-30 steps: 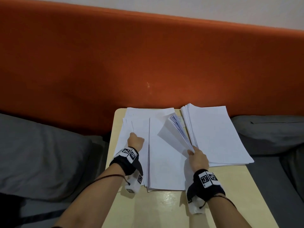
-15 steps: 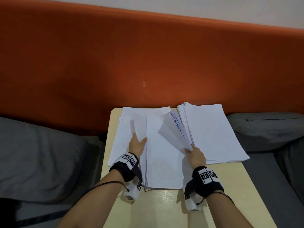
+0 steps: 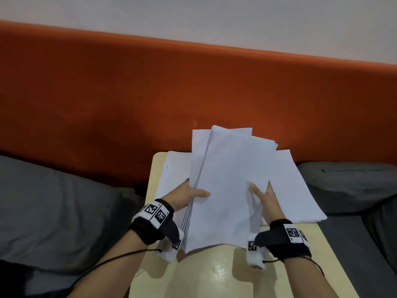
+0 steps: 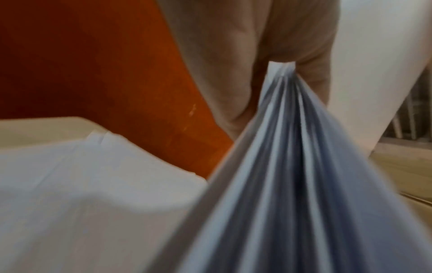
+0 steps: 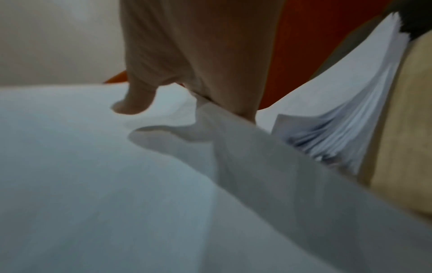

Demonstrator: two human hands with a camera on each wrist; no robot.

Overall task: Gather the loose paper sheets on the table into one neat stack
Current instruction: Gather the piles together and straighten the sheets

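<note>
I hold a bundle of white sheets (image 3: 225, 190) tilted above the small beige table (image 3: 225, 274). My left hand (image 3: 193, 193) grips its left edge, thumb on top and fingers underneath; in the left wrist view the fanned sheet edges (image 4: 292, 175) run into that grip. My right hand (image 3: 260, 190) pinches the right edge, and its thumb (image 5: 135, 103) presses on the top sheet (image 5: 93, 184). A thick stack (image 3: 300, 190) lies on the table's right side under the bundle's edge, seen also as a stack (image 5: 350, 120) beside my right hand. Loose sheets (image 3: 171, 168) lie at the left.
An orange padded backrest (image 3: 129, 104) rises right behind the table. Grey cushions flank the table, one on the left (image 3: 53, 211) and one on the right (image 3: 354, 183). The table's near part is bare wood.
Both hands have taken hold of the middle sheets and lifted them off the table as one bundle. Before, my left hand lay on the left sheets and my right held fanned pages.
</note>
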